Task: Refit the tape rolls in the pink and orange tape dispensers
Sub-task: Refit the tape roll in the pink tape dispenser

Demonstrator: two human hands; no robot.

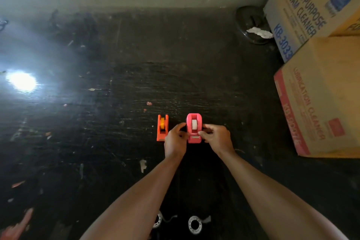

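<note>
A pink tape dispenser (pixel 193 128) stands on the dark scratched table (pixel 116 142), with a white tape roll (pixel 194 124) seated in its cradle. My left hand (pixel 175 140) grips its left side and my right hand (pixel 217 138) grips its right side near the cutter end. Just to the left stands an orange tape dispenser (pixel 162 128) with an orange roll (pixel 162 122) inside; neither hand touches it. Two clear tape rolls (pixel 195 224) lie at the near edge, one partly hidden behind my left forearm.
Cardboard boxes (pixel 319 93) are stacked along the right side. A dark round object with a crumpled white scrap (pixel 253 25) sits at the back right. A bright glare (pixel 21 81) lies on the table's left. Small paper bits are scattered about.
</note>
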